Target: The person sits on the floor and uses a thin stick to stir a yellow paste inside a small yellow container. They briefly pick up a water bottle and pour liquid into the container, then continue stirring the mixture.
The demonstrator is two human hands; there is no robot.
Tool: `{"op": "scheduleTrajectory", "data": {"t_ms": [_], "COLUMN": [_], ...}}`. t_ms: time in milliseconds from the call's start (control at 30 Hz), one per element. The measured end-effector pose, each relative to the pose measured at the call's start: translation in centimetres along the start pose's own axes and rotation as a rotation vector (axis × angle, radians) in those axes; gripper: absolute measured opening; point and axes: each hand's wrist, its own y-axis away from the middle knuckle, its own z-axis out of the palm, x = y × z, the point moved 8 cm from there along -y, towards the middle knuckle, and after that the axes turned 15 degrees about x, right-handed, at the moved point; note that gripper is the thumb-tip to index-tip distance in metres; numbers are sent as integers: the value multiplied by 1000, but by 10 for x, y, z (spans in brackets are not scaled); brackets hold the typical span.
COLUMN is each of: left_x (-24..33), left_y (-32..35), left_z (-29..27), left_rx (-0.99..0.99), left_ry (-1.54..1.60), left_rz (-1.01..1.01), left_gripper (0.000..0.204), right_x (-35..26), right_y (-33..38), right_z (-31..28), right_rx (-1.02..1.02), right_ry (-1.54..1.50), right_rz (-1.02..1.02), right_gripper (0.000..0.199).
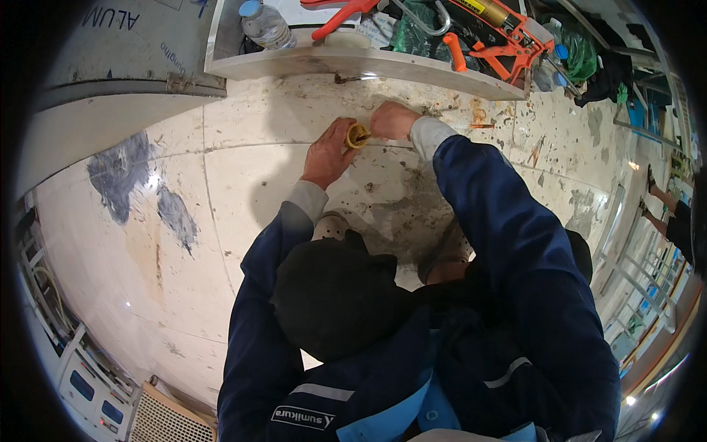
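Low over the stained floor, my left hand (329, 156) is wrapped around a small yellow cup-shaped container (357, 135). Its round opening faces up, and something brownish shows inside. Close to the right side of the rim is my right hand (395, 121), fingers curled together. A thin dark piece seems to run from those fingers into the opening, too small to name. Both arms wear dark blue sleeves with pale cuffs.
Ahead stands an open drawer-like tray (353, 65) with a clear bottle (266, 26), an orange caulking gun (509, 44) and red-handled pliers (342, 18). A grey cabinet (140, 55) is at far left. A green plastic bag (580, 59) lies right. Another person's legs (665, 202) show at far right.
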Motion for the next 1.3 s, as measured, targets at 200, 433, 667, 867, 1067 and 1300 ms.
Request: {"op": "scheduleTrajectory", "data": {"t_ms": [200, 433, 667, 867, 1067, 1300], "left_x": [-6, -6, 4, 7, 6, -3], "left_y": [1, 2, 0, -1, -2, 1], "left_z": [5, 2, -4, -3, -4, 2], "left_rx": [-48, -30, 3, -46, -30, -57], "left_ry": [-40, -12, 25, 14, 18, 1], "left_rz": [-16, -47, -40, -79, -67, -70], "left_gripper": [63, 61, 57, 55, 54, 57], "right_x": [3, -5, -32, -61, -56, -49], "right_y": [10, 22, 39, 45, 40, 43], "right_z": [8, -8, -36, -31, -47, -28], "right_rx": [94, 146, 338, 222, 343, 254], "right_ry": [-141, -90, 56, 245, 181, 218], "right_rz": [-87, 62, 143, 3, 21, 75], "right_gripper": [28, 33, 23, 18, 17, 21]}}
